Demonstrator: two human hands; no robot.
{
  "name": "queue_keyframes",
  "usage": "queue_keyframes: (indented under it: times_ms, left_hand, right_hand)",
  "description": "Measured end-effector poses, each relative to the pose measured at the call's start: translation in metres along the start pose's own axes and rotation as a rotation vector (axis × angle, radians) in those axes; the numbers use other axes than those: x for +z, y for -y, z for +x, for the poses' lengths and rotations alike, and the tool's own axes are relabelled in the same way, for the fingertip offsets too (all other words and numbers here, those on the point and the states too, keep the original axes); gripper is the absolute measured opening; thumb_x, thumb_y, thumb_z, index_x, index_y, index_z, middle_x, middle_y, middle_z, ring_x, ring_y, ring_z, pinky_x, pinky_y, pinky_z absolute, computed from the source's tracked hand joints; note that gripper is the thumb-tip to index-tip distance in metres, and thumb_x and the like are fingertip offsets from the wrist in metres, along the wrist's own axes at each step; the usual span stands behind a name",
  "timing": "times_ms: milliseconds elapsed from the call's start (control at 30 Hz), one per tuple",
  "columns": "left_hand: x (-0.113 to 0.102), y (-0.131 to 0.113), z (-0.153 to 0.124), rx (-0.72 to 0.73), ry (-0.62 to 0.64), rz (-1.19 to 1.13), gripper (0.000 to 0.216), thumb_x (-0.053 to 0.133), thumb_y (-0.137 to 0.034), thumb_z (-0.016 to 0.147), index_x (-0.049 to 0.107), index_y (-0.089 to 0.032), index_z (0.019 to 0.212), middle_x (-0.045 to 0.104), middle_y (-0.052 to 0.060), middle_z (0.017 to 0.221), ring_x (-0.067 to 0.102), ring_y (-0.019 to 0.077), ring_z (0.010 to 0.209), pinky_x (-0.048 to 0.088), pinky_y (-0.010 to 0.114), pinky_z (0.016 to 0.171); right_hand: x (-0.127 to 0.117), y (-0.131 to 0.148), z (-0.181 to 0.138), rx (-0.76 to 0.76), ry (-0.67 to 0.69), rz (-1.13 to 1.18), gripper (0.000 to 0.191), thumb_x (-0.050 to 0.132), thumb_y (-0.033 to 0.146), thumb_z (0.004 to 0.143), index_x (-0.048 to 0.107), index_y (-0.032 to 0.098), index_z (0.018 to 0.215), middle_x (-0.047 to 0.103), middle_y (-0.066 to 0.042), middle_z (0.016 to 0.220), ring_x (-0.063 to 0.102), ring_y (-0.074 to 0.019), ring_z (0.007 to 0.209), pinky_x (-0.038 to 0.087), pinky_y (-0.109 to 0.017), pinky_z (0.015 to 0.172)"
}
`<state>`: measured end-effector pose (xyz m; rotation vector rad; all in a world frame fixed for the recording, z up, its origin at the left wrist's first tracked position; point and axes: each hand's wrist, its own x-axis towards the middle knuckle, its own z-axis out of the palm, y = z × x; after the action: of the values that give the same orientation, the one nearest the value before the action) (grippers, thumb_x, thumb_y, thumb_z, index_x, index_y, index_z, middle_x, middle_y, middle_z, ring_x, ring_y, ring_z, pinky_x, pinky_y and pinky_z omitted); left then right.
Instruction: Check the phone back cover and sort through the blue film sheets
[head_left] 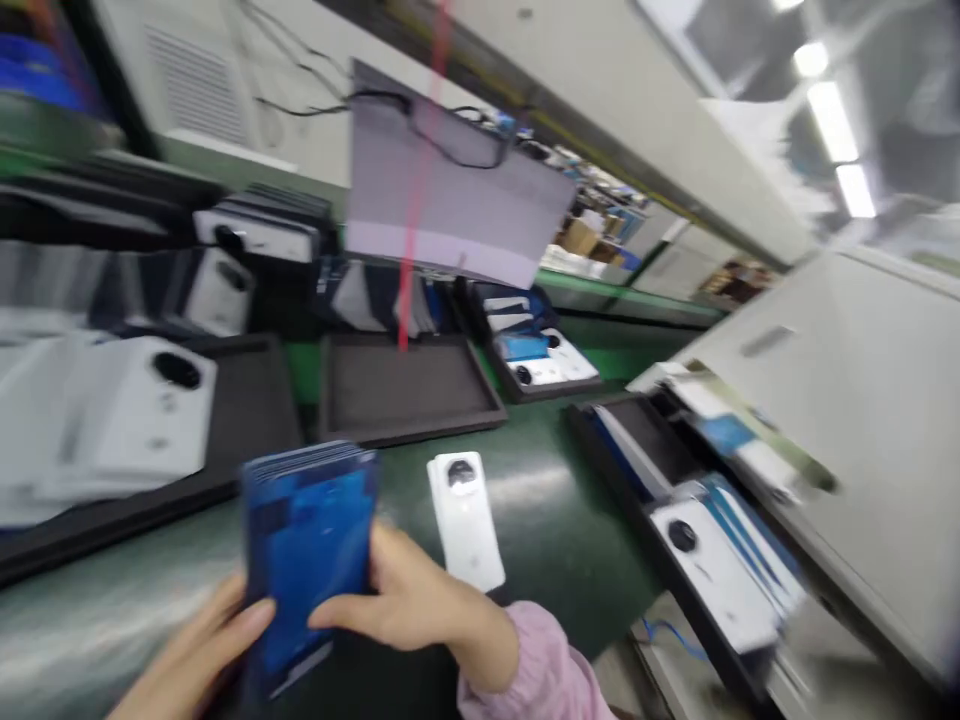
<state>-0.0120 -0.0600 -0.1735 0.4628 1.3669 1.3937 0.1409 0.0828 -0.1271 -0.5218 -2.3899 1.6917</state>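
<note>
Both hands hold a blue stack of panels [307, 560] at lower left: left hand [191, 655] under its edge, right hand [409, 595] in a pinching grip on its side. Just right, a white phone cover [465, 520] lies on the green surface [555, 530]. Farther right, a dark tray [637, 440] holds more covers.

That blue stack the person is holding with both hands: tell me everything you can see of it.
The blue stack looks like several thin, flat, glossy blue panels pressed together, their edges showing as fine layers along the top. It stands roughly upright, tilted a little, above the dark green worktop. The left hand grips its lower left edge; the right hand clasps its right side. Motion blur hides any print or finer detail.
</note>
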Motion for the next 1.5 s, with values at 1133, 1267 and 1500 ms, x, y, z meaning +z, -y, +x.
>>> queue_keyframes:
  times_ms: [1133, 1267, 1500]
  left_hand:
    - [0.018, -0.020, -0.004, -0.304, 0.036, -0.829, 0.033, 0.092, -0.045, 0.068, 0.081, -0.017, 0.079, 0.085, 0.006, 0.083, 0.081, 0.0243, 0.082, 0.064, 0.029, 0.077]
    - [0.016, -0.017, -0.005, -0.278, 0.031, -0.802, 0.035, 0.090, -0.043, 0.073, 0.078, -0.015, 0.090, 0.084, 0.006, 0.084, 0.080, 0.0229, 0.079, 0.063, 0.036, 0.081]
    - [0.015, -0.020, -0.006, -0.284, 0.020, -0.733, 0.035, 0.090, -0.041, 0.076, 0.076, -0.015, 0.094, 0.083, 0.005, 0.090, 0.079, 0.0220, 0.080, 0.062, 0.039, 0.084]
  right_hand:
    - [0.008, -0.001, -0.011, 0.051, -0.180, 0.147, 0.041, 0.036, 0.032, 0.113, 0.058, 0.044, 0.145, 0.056, -0.003, 0.131, 0.058, -0.0196, 0.120, 0.056, -0.028, 0.092]
    - [0.008, -0.002, -0.012, 0.041, -0.178, 0.169, 0.040, 0.038, 0.030, 0.113, 0.059, 0.046, 0.144, 0.056, -0.001, 0.134, 0.055, -0.0182, 0.126, 0.052, -0.027, 0.097]
    - [0.007, -0.006, -0.014, -0.038, -0.194, 0.178, 0.039, 0.033, 0.040, 0.113, 0.062, 0.042, 0.140, 0.056, -0.002, 0.132, 0.053, -0.0202, 0.125, 0.044, -0.031, 0.108]
